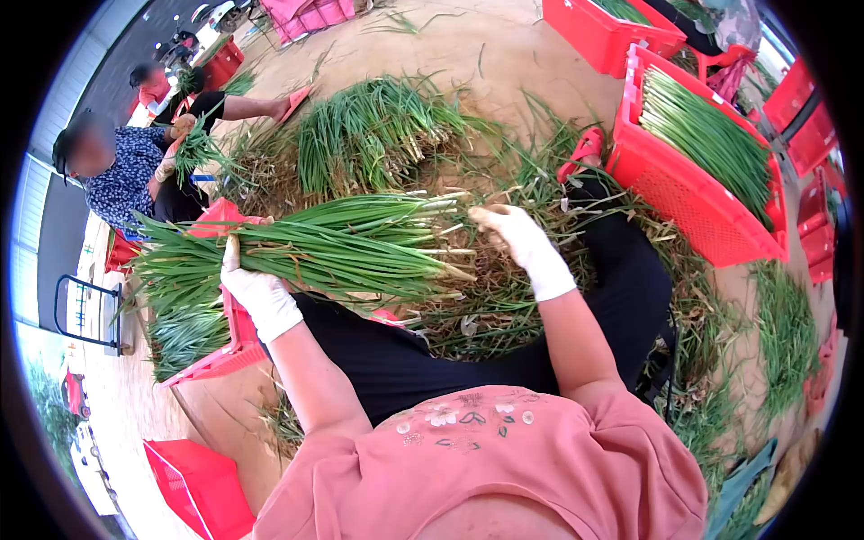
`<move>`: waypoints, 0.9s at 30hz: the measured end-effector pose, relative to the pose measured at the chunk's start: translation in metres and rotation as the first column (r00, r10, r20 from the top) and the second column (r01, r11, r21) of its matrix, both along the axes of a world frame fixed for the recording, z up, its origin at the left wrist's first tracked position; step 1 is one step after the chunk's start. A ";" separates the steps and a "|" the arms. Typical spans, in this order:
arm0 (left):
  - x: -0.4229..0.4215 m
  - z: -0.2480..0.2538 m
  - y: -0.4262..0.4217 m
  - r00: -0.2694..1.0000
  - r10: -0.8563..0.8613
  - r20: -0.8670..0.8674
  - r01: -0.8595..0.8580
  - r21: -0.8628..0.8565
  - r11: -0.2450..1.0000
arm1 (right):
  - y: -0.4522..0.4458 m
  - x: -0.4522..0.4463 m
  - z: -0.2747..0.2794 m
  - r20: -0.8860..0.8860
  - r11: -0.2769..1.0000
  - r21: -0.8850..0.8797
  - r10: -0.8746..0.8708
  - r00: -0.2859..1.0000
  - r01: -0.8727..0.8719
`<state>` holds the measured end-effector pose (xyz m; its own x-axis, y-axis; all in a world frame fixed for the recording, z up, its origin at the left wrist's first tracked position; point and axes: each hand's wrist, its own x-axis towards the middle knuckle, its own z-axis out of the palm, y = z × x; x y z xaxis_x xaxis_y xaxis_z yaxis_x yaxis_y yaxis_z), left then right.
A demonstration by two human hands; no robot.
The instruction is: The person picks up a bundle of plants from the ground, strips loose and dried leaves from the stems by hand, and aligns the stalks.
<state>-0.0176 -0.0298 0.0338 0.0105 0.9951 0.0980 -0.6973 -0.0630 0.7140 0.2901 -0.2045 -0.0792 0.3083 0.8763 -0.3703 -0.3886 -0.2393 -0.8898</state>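
Note:
My left hand [256,292], in a white glove, is closed around a thick bunch of green onions [351,247]. The leafy tops spread out to the left, and the pale stem ends point right. Just beyond those ends is my right hand [522,243], also gloved, with dirt-stained fingertips. Its fingers are bent and drawn together; whether anything small sits between them cannot be made out. Below the bunch, trimmed leaves and roots [486,310] litter the ground between my legs. A large heap of green onions [369,135] lies just ahead.
At right, a red crate [693,211] holds neatly laid green onions [706,139]. Another red crate [220,360] with greens stands by my left leg. A red container [200,486] is at lower left. A co-worker [126,175] sits at left, holding greens; another person [157,90] is farther back.

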 end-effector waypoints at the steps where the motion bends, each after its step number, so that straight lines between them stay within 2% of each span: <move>1: 0.003 0.000 -0.002 1.000 -0.020 -0.021 0.020 0.010 1.000 | 0.012 -0.021 0.010 0.065 0.999 0.013 0.036 0.997 -0.037; 2: 0.006 -0.004 -0.002 0.999 -0.038 0.001 0.038 -0.034 0.999 | 0.021 -0.035 0.009 0.056 0.995 -0.003 0.099 0.993 -0.099; 5: 0.015 -0.006 -0.007 0.999 -0.003 -0.050 0.003 0.006 1.000 | 0.032 -0.059 0.002 -0.224 0.982 0.169 0.122 0.967 -0.085; 6: 0.011 -0.008 -0.003 0.999 0.011 -0.034 -0.012 -0.025 1.000 | 0.028 -0.051 -0.004 -0.515 0.959 0.254 0.241 0.823 -0.121; 7: 0.009 -0.010 0.002 0.999 0.013 -0.033 -0.014 -0.024 1.000 | 0.019 -0.038 -0.014 -0.759 0.897 0.441 0.386 0.523 -0.022; 8: 0.005 -0.012 0.004 1.000 0.004 -0.018 -0.004 -0.038 0.999 | 0.008 -0.034 0.014 -0.777 0.947 0.211 0.013 0.629 0.241; 9: 0.002 -0.015 0.003 1.000 -0.005 -0.005 0.005 -0.054 0.999 | -0.002 -0.018 0.012 -0.770 0.877 0.348 0.066 0.635 0.331; 10: 0.002 -0.015 0.003 0.999 0.041 -0.028 -0.042 -0.057 0.997 | -0.005 0.004 -0.001 -0.750 0.793 0.402 -0.003 0.662 0.458; 11: 0.001 -0.015 0.003 0.999 0.044 -0.025 -0.046 -0.058 0.997 | -0.009 0.031 -0.016 -0.783 0.687 0.536 0.189 0.593 0.490; 13: 0.002 -0.017 0.004 0.999 0.015 -0.045 -0.015 -0.010 1.000 | -0.013 0.033 -0.004 -0.767 0.772 0.317 -0.132 0.628 0.550; 14: 0.004 -0.015 0.003 0.999 0.007 -0.035 -0.008 -0.042 0.999 | -0.012 0.020 -0.001 -0.625 0.883 0.215 -0.205 0.753 0.419; 15: 0.007 -0.015 0.002 0.999 0.006 -0.033 -0.008 -0.042 0.999 | -0.004 0.005 -0.002 -0.495 0.937 0.242 -0.104 0.862 0.252; 17: 0.014 -0.014 -0.002 0.997 -0.059 -0.048 0.060 0.013 0.998 | 0.011 -0.028 -0.001 -0.414 0.985 0.165 0.024 0.910 0.049; 18: 0.021 -0.007 -0.011 0.996 -0.063 -0.056 0.063 -0.001 0.998 | 0.019 -0.041 -0.002 -0.413 0.988 0.155 0.044 0.910 0.022; 22: 0.029 -0.005 -0.017 0.999 -0.041 -0.022 0.040 -0.008 0.999 | 0.035 -0.063 -0.005 -0.406 0.987 0.108 -0.067 0.911 0.120; 24: 0.025 -0.008 -0.011 0.997 -0.076 -0.014 0.076 -0.007 0.997 | 0.035 -0.059 -0.015 -0.395 0.982 0.182 0.017 0.919 0.060; 27: 0.024 -0.008 -0.010 0.993 -0.114 0.025 0.114 -0.003 0.993 | 0.024 -0.055 -0.014 -0.351 0.982 0.188 0.096 0.931 -0.030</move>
